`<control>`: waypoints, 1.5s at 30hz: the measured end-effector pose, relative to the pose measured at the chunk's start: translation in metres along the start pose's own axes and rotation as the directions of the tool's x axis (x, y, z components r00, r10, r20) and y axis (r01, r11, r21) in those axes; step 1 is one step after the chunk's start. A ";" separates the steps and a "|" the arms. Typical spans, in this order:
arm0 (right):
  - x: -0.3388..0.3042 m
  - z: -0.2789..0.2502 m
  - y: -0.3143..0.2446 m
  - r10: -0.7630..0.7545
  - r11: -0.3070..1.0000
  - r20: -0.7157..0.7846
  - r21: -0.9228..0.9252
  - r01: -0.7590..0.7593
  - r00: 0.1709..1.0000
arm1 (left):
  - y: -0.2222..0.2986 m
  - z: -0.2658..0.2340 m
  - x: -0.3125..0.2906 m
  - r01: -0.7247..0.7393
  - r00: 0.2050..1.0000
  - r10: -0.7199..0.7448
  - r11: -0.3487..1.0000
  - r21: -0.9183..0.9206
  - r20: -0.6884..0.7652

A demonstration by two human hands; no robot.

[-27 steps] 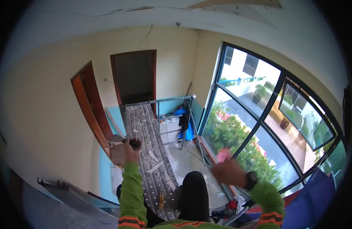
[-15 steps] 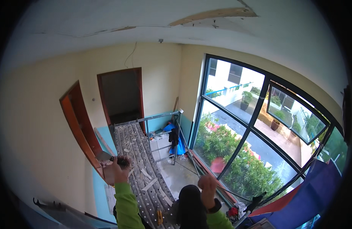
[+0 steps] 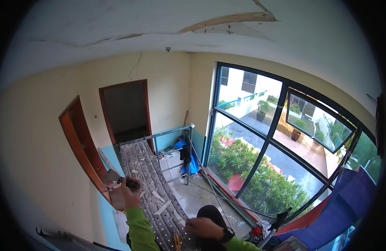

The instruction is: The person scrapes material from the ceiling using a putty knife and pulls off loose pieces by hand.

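"So, from the head view, where's the scraper (image 3: 112,175)?"

"Up in the left hand (image 3: 130,194), over the left edge of the perforated platform (image 3: 134,149). The fingers are wrapped round its dark handle, with the blade tilted up and away to the left."

"And the right hand (image 3: 204,228)?"

"Low, by the raised knee (image 3: 211,211), near the surface's right edge. Its fingers look curled, but I can't tell whether anything is in them."

"What else is on that surface?"

"Pale strips (image 3: 163,207) lie scattered, several toward the right edge, and a yellow-handled tool (image 3: 176,242) lies at the near end, left of the knee."

"Which step would you call this?"

"A holding-ready one, I'd judge: the scraper is gripped, but I can't see the blade pressed to anything. Using it would call for a steady wrist, and the right hand kept off its edge."
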State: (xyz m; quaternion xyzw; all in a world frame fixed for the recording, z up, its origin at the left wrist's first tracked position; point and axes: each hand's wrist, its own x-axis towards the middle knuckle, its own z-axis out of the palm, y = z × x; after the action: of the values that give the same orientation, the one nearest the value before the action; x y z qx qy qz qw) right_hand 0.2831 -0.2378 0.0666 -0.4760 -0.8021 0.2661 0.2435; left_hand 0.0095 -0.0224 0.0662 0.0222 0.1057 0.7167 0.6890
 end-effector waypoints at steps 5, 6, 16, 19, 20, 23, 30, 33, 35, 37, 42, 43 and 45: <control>-0.064 0.053 0.020 -0.039 0.994 0.279 -0.087 0.066 0.959 | 0.007 -0.007 0.001 -0.019 0.999 0.018 0.999 0.027 0.037; -0.075 0.048 0.006 -0.002 0.997 0.345 -0.070 0.028 0.939 | 0.007 -0.013 0.004 -0.012 0.999 0.011 0.999 0.030 0.039; -0.101 0.084 0.031 -0.168 0.983 0.374 -0.001 0.182 0.912 | 0.000 -0.021 0.013 0.026 0.999 -0.029 0.986 -0.163 -0.018; -0.081 0.052 0.010 0.068 0.996 0.290 0.032 -0.081 0.955 | 0.000 -0.022 0.010 0.030 0.999 -0.030 1.000 0.009 0.016; -0.072 0.041 0.001 0.143 0.986 0.260 0.043 -0.160 0.955 | 0.002 -0.026 0.011 0.010 1.000 -0.010 1.000 0.000 0.007; -0.062 0.013 -0.042 0.193 0.928 0.126 0.297 -0.223 0.973 | 0.007 -0.026 0.008 -0.029 0.999 0.029 1.000 0.009 -0.015; -0.054 0.007 0.015 0.106 0.877 0.146 0.453 -0.162 0.984 | 0.012 -0.020 0.000 -0.169 0.985 0.171 0.981 0.097 -0.020; -0.043 -0.028 -0.014 0.227 0.867 0.303 0.371 -0.334 0.925 | 0.006 -0.021 0.001 -0.166 0.984 0.172 0.977 0.134 -0.036; -0.049 -0.020 -0.008 0.211 0.900 0.369 0.288 -0.327 0.905 | 0.008 -0.014 0.000 -0.167 0.981 0.179 0.976 0.142 -0.074; -0.063 -0.006 0.021 0.181 0.933 0.454 0.201 -0.298 0.873 | 0.010 0.004 -0.015 -0.179 0.978 0.195 0.966 0.185 -0.072; -0.095 -0.025 0.051 0.264 0.903 0.661 0.086 -0.421 0.702 | -0.006 -0.016 -0.009 -0.440 0.883 0.284 0.776 0.451 0.374; -0.102 -0.032 0.055 0.215 0.932 0.753 0.032 -0.362 0.621 | -0.006 -0.034 0.005 -0.439 0.894 0.334 0.784 0.439 0.297; -0.128 -0.044 0.085 -0.016 0.935 0.734 -0.230 0.270 0.679 | -0.010 -0.029 0.005 -0.390 0.917 0.347 0.880 0.271 0.194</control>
State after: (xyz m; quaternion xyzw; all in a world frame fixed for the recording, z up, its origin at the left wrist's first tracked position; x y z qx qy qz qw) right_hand 0.4201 -0.3091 0.0254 -0.3004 -0.8998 0.2778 -0.1516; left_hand 0.0138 -0.0204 0.0353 0.1978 0.1599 0.8066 0.5335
